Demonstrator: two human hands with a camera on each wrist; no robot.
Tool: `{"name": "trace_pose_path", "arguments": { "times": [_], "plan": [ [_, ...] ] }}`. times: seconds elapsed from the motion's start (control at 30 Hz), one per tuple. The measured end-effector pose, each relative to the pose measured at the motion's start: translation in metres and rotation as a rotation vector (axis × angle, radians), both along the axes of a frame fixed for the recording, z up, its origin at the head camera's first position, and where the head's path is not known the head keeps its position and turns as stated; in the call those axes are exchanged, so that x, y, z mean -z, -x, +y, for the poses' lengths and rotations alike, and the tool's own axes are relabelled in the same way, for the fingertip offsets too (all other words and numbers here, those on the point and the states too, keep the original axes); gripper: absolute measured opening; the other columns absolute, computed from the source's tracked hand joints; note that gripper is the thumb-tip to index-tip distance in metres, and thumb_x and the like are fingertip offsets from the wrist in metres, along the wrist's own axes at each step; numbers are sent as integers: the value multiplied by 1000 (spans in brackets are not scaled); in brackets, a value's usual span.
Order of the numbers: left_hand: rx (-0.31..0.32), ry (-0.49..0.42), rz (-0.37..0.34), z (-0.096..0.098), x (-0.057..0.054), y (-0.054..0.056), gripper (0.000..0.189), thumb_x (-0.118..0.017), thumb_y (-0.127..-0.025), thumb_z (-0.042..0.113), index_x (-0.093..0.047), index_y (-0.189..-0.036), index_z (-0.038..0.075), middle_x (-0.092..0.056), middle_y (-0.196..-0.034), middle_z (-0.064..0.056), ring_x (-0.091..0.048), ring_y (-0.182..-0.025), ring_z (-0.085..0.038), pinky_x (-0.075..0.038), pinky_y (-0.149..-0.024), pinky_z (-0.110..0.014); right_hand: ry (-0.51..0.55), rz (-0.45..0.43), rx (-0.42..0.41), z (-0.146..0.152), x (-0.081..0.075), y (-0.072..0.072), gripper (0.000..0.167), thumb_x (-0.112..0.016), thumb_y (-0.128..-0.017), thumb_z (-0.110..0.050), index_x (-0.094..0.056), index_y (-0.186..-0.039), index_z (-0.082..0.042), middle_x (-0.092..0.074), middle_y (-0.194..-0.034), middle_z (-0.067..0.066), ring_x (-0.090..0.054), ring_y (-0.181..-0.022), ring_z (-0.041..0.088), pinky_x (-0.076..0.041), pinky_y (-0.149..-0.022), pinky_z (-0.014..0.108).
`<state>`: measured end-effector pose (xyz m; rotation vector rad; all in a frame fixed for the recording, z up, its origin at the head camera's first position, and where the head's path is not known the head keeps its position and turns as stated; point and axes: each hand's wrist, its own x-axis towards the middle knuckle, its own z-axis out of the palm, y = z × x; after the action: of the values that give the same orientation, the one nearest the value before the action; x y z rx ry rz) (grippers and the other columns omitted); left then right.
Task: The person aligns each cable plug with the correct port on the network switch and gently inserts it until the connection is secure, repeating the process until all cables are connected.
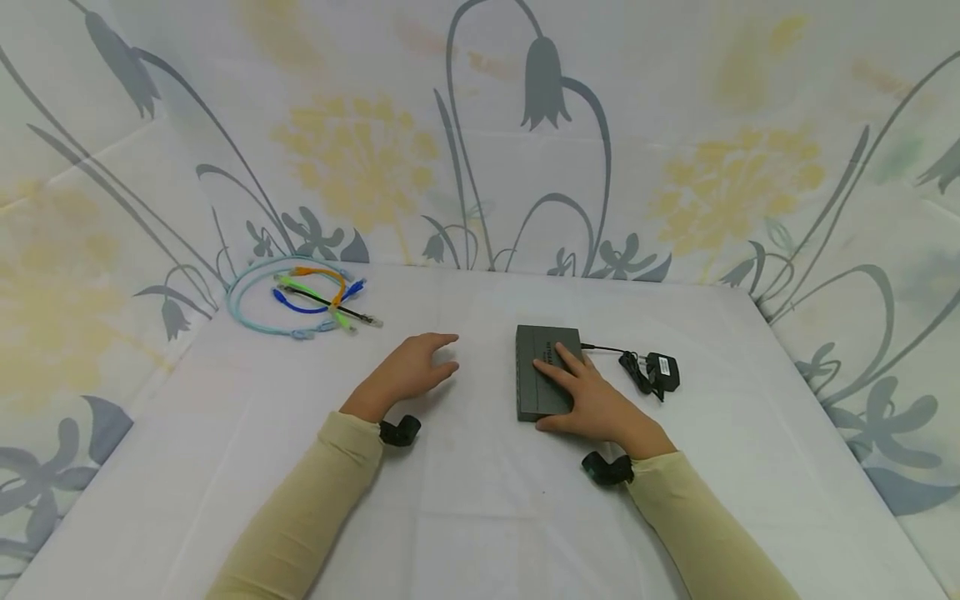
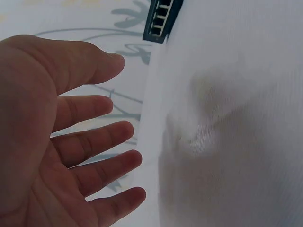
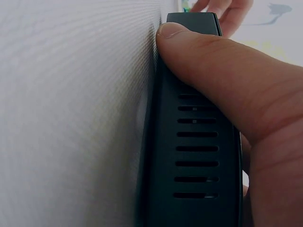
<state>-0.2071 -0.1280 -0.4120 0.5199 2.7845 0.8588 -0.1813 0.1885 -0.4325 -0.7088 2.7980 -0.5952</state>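
Observation:
A dark grey network switch [image 1: 528, 383] lies flat on the white cloth, a power lead plugged into its right far side. My right hand [image 1: 592, 404] holds it, fingers spread over the top and thumb against the near side. In the right wrist view, the thumb of my right hand [image 3: 246, 90] reaches down the slotted wall of the switch [image 3: 163, 203]. To the left, my left hand [image 1: 405, 367] hovers above the cloth with extended fingers. The left wrist view shows my left hand [image 2: 28, 123] holding nothing, apart from the port side of the switch [image 2: 161, 21].
A black power adapter [image 1: 664, 372] with a bundled cord [image 1: 636, 372] lies right of the switch. At the back left are several network cables: a looped light blue cable [image 1: 303, 334] with an orange cable [image 1: 303, 271] and blue, green and black ones. A flowered cloth [image 1: 510, 208] stands behind.

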Motion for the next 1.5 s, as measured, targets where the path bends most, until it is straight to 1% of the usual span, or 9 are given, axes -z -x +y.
{"name": "trace_pose_path", "arguments": {
  "times": [0.2, 0.33, 0.5, 0.67, 0.83, 0.97, 1.1, 1.33, 1.5],
  "plan": [
    [-30, 8, 21, -11, -1, 5, 54, -57, -96, 33, -46, -145, 10, -47, -148, -12, -38, -141, -32, -32, -115, -47, 2, -5, 3, 1, 0, 2, 91, -71, -78, -62, -25, -153, -39, -2, -165, 6, -3, -145, 54, -31, -103, 71],
    [-46, 7, 29, -19, -2, 6, 54, -56, -97, 32, -46, -145, 8, -46, -148, -14, -38, -141, -33, -32, -115, -48, 2, -4, -1, 1, 1, 2, 91, -70, -78, -63, -24, -153, -40, -2, -165, 6, -3, -144, 55, -31, -103, 71],
    [-82, 16, 39, -29, -3, 7, 54, -55, -97, 33, -46, -144, 8, -46, -148, -15, -37, -140, -34, -31, -116, -49, 2, -6, -1, 0, 1, 1, 91, -70, -78, -63, -25, -153, -39, -2, -165, 7, -3, -144, 55, -31, -103, 71],
    [-106, 22, 47, -33, -4, 10, 54, -55, -97, 32, -46, -144, 8, -46, -147, -15, -37, -140, -35, -30, -116, -49, 2, -1, 2, 2, 1, 0, 91, -70, -77, -64, -27, -153, -38, -2, -165, 8, -4, -144, 56, -30, -103, 72],
    [-112, 26, 52, -37, -6, 11, 54, -55, -97, 31, -45, -144, 6, -45, -148, -16, -37, -140, -36, -31, -115, -50, -8, 3, 7, 4, 2, -1, 91, -71, -77, -63, -27, -153, -37, -3, -165, 8, -5, -144, 56, -30, -103, 72],
    [-120, 49, 79, -46, -10, 15, 54, -54, -97, 30, -45, -144, 5, -45, -148, -18, -37, -140, -38, -31, -115, -51, 12, 14, 2, 2, 1, -2, 90, -72, -77, -60, -29, -153, -36, -4, -164, 9, -6, -143, 56, -30, -103, 71],
    [-132, 91, 95, -59, -13, 20, 54, -54, -98, 29, -44, -145, 4, -44, -147, -20, -37, -139, -39, -31, -114, -53, 28, 0, -7, -4, 1, -2, 90, -72, -77, -61, -29, -152, -37, -4, -164, 9, -5, -144, 55, -30, -104, 71],
    [-155, 116, 75, -76, -11, 25, 55, -54, -98, 27, -41, -145, 1, -42, -148, -22, -36, -139, -42, -31, -113, -55, 31, 1, -2, -2, 3, -3, 91, -72, -76, -62, -27, -152, -40, -4, -165, 6, -5, -144, 55, -31, -104, 71],
    [-172, 122, 89, -82, -9, 32, 53, -55, -98, 23, -42, -145, 1, -44, -147, -23, -37, -138, -42, -32, -113, -55, 30, 15, 8, 3, 5, -2, 91, -72, -76, -63, -27, -152, -40, -5, -165, 6, -6, -144, 56, -32, -103, 71]
  ]
}}
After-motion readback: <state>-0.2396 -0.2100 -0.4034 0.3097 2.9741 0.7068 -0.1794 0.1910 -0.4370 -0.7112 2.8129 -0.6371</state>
